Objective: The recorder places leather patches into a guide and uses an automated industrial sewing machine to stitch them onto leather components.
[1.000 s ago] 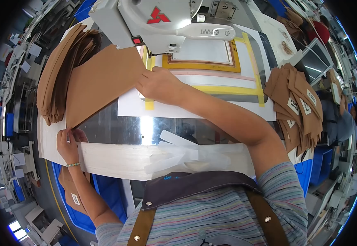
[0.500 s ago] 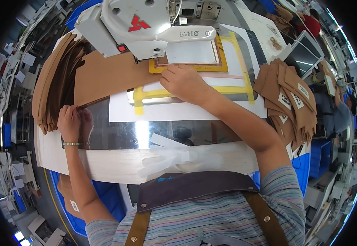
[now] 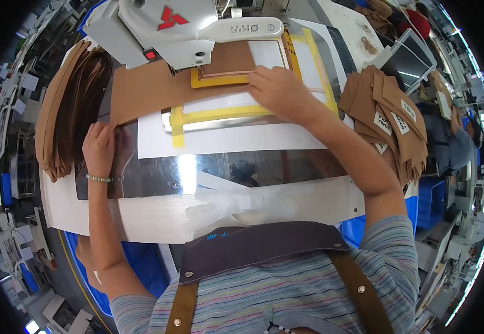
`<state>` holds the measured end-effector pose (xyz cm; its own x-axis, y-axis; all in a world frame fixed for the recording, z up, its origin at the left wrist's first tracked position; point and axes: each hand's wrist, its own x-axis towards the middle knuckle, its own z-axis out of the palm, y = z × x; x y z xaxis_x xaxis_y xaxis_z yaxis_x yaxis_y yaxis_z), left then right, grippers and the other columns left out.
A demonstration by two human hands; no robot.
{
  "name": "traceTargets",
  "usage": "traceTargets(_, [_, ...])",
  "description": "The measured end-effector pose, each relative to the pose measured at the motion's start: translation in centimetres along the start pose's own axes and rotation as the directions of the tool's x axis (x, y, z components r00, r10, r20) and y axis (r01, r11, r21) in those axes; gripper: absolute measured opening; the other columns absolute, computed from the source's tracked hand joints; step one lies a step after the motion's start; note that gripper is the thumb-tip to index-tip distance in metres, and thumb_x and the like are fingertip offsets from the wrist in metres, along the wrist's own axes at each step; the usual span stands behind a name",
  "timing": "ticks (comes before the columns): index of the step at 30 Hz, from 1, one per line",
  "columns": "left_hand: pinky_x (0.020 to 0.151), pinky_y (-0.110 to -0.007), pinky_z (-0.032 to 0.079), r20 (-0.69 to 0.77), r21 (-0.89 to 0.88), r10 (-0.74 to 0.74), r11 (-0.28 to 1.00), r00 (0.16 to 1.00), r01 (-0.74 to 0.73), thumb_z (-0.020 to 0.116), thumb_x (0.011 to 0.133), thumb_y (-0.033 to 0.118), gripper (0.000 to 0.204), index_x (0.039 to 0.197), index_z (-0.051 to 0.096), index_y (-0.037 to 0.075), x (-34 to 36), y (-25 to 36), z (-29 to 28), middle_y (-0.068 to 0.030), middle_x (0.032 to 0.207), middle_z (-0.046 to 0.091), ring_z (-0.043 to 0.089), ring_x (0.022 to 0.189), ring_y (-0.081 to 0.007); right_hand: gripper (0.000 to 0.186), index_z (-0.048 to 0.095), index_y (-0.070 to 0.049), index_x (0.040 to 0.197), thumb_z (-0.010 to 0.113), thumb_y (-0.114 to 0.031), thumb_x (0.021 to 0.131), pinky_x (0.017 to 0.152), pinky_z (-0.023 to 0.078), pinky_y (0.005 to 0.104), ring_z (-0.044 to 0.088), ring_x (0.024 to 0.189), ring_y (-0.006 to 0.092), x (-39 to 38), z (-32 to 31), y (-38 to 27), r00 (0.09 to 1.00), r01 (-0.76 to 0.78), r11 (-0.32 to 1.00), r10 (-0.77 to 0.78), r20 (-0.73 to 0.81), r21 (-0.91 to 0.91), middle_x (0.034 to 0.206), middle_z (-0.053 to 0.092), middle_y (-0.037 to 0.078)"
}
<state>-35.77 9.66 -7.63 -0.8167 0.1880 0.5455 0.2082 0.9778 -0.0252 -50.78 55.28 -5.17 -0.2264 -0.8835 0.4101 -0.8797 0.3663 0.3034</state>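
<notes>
Both hands are on the brown panel (image 3: 153, 89) here, stretched between them beneath the white machine head (image 3: 183, 44). The left hand (image 3: 98, 153) has its grip pinched on the near left corner, just beside the stack of brown pieces (image 3: 58, 111). Across at the other end, the right hand (image 3: 284, 94) has its grip closed on the near right corner, fingertips together, though the thumb is hidden. Between them the panel slips under the yellow frame (image 3: 214, 83), brown filling part of the window, with white sheet (image 3: 242, 139) and yellow tape (image 3: 225, 115) below.

And how does it handle? It looks light, thin and fairly stiff, holding flat across the span, yet likely to bend or crease if pushed from one end. Nothing fragile about it, I'd judge, and only mildly slippery. Best hold: the two near corners, a light pinch on each, fingers clear of the frame.
</notes>
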Motion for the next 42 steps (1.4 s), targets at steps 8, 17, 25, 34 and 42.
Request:
traceTargets(8, [0.075,-0.037,0.056,-0.087,-0.119,0.382,0.913,0.92,-0.391,0.071,0.081,0.004,0.023,0.103,0.078,0.009,9.3,7.2,5.4,-0.004,0.094,0.068,0.068,0.088,-0.0233,0.006,0.067,-0.008,0.083,0.07,-0.006,0.078,0.071,0.057,0.0329,0.065,0.093,0.0196,-10.3,-3.2,6.0,0.981,-0.155,0.977,0.17,0.092,-0.147,0.093,0.062,0.002])
traceTargets(17, [0.092,-0.041,0.058,0.073,-0.179,0.297,0.943,0.952,-0.281,0.068,0.09,-0.002,0.031,0.118,0.078,0.009,8.5,9.9,5.5,-0.0092,0.116,0.071,0.069,0.109,-0.0313,0.014,0.074,-0.005,0.096,0.07,-0.008,0.082,0.078,0.057,0.0361,0.066,0.104,0.0222,-12.8,-2.2,3.7,0.918,-0.391,0.902,0.396,-0.01,-0.185,0.105,0.069,0.005])
traceTargets(25, [0.124,-0.05,0.036,0.194,-0.198,0.09,0.979,0.977,-0.051,0.067,0.1,0.02,0.048,0.147,0.066,0.014,7.1,10.6,5.1,-0.016,0.158,0.053,0.041,0.152,-0.0406,0.054,0.066,0.001,0.14,0.058,-0.042,0.109,0.122,0.033,0.055,0.038,0.151,0.0422,-14.1,-2.5,1.0,0.733,-0.674,0.738,0.67,0.119,-0.002,0.159,0.049,0.02])
traceTargets(34, [0.124,-0.049,0.036,0.279,-0.179,0.109,0.982,0.954,-0.06,0.069,0.1,0.023,0.05,0.149,0.065,0.014,6.7,10.3,4.4,-0.0139,0.162,0.05,0.04,0.153,-0.0382,0.049,0.067,-0.005,0.141,0.059,-0.04,0.108,0.124,0.031,0.0538,0.036,0.154,0.04,-13.3,-2.9,0.7,0.731,-0.675,0.738,0.669,0.133,0.003,0.162,0.048,0.017])
traceTargets(42, [0.12,-0.048,0.04,0.187,-0.192,0.078,0.98,0.979,-0.041,0.072,0.099,0.034,0.049,0.144,0.069,0.015,6.9,10.2,4.1,-0.0141,0.162,0.051,0.044,0.151,-0.039,0.044,0.068,-0.007,0.142,0.059,-0.033,0.108,0.125,0.03,0.0517,0.037,0.153,0.0397,-13.4,-3.4,1.0,0.72,-0.691,0.715,0.668,0.188,0.104,0.163,0.047,0.016])
